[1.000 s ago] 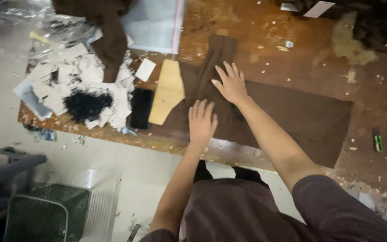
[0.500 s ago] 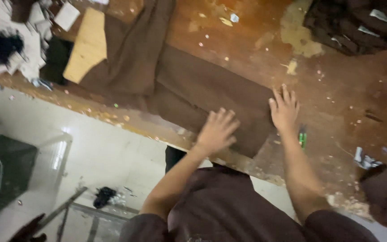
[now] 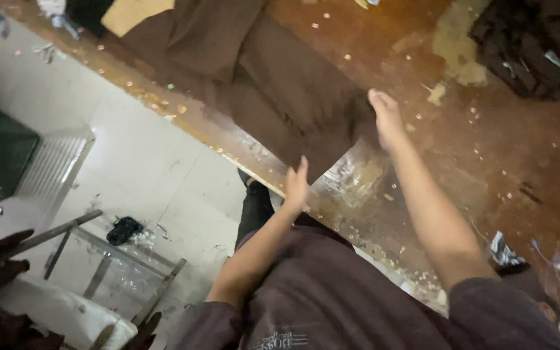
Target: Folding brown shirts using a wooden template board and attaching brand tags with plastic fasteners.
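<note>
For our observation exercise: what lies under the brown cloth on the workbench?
The brown cloth lies flat on the worn wooden workbench, whose scratched top shows around it. The right hand and left hand touch its end. Anything beneath the cloth is covered.

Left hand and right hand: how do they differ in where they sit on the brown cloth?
The left hand is at the table's near edge, on the cloth's near corner; the right hand reaches further in, at the brown cloth's right edge. The left arm is bent, the right stretched out. Both are bare and open, holding no tool.
</note>
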